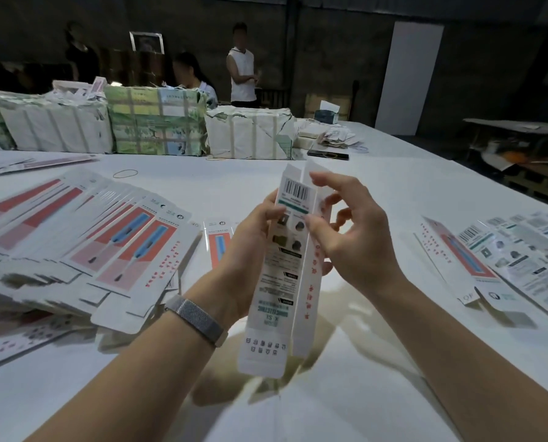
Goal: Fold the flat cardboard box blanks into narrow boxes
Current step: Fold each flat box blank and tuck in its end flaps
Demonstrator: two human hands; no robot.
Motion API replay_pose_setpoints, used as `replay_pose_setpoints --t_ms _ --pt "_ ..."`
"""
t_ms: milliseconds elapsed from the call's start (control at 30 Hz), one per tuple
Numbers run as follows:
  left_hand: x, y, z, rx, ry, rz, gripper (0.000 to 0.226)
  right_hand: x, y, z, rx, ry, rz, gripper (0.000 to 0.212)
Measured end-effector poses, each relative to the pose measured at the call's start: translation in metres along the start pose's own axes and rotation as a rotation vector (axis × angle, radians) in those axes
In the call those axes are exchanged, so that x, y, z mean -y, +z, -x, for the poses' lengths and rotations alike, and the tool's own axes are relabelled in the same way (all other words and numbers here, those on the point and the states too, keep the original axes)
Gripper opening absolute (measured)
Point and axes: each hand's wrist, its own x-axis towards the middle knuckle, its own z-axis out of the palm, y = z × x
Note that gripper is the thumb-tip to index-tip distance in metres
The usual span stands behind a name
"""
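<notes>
I hold one long white box blank (280, 275) upright above the table, barcode end up, partly squared into a narrow tube. My left hand (250, 247) grips its left side with fingers curled round the back panel. My right hand (346, 231) pinches the right edge near the top between thumb and fingers. A fanned stack of flat blanks (107, 250) with red and blue printing lies at the left. More blanks and folded boxes (505, 260) lie at the right.
Wrapped paper bundles (158, 122) line the far side of the white table (378, 186). A rubber band (125, 173) and a dark phone (327, 154) lie beyond my hands. One blank (217, 239) lies behind my left hand. Three people are in the dark background.
</notes>
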Motion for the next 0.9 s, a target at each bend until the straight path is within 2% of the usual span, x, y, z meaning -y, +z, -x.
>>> replay_pose_setpoints --t_ms 67,133,233,333,433,500,633,700,900 --pt "0.001 -0.002 0.000 -0.031 -0.055 -0.056 0.048 -0.001 -0.001 0.000 0.008 0.010 0.030 0.058" --pt "0.002 -0.003 0.000 -0.016 -0.087 -0.013 0.053 -0.003 -0.002 0.000 0.024 0.006 0.074 0.059" --pt "0.003 -0.004 -0.001 0.000 -0.086 0.039 0.049 -0.005 -0.004 -0.002 0.029 0.007 0.128 0.052" --pt "0.004 -0.004 -0.002 -0.017 -0.064 0.035 0.047 -0.006 -0.006 -0.003 0.011 0.043 0.075 0.039" --pt "0.005 -0.003 -0.001 -0.069 -0.036 -0.065 0.043 -0.004 -0.006 -0.004 0.018 0.091 0.000 0.030" --pt "0.006 -0.002 -0.001 -0.039 -0.018 -0.114 0.041 -0.002 -0.007 -0.005 0.014 0.083 -0.003 0.024" --pt "0.008 0.002 0.000 0.125 0.006 -0.027 0.035 -0.002 -0.010 -0.008 0.037 0.120 -0.050 0.017" --pt "0.008 0.002 -0.003 0.139 0.011 -0.053 0.035 -0.003 -0.013 -0.009 0.075 0.132 -0.058 0.016" --pt "0.004 0.007 0.001 0.201 -0.043 -0.146 0.038 -0.003 -0.029 -0.019 0.178 0.214 -0.228 0.030"
